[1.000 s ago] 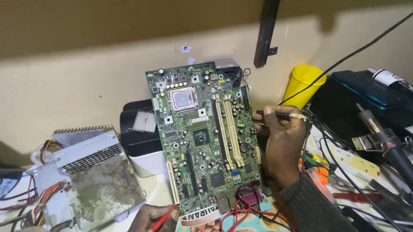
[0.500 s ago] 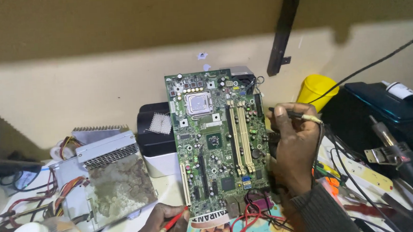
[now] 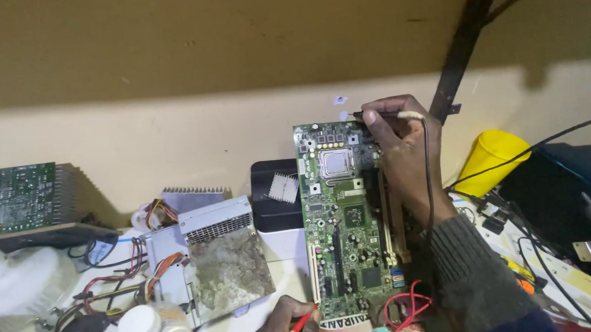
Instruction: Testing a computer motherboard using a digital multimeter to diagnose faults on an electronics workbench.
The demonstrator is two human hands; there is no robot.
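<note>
A green circuit board [image 3: 345,217] stands nearly upright near the middle of the workbench [image 3: 251,329], its long side vertical, with its lower edge near the front edge of the bench. Its face is crowded with small parts: a square metal socket [image 3: 337,163] near the top, black chips, and long pale slots running along its length.

The right hand [image 3: 399,156] reaches over the top right corner of the board. Its fingers are pinched together on a thin black probe [image 3: 385,115], which lies across the top edge of the board with a dark wire running down from it. The sleeve [image 3: 477,278] is a ribbed grey knit.

The left hand [image 3: 285,331] is at the bottom left corner of the board, at the front edge of the bench. Its fingers are closed on a thin red probe [image 3: 303,319], whose tip touches the lower edge of the board.

To the left of the board lies a dusty grey metal box [image 3: 212,260] with coloured wires. Behind the board is a black and white box [image 3: 277,208]. A yellow plastic cup [image 3: 490,161] is tilted at the right.
</note>
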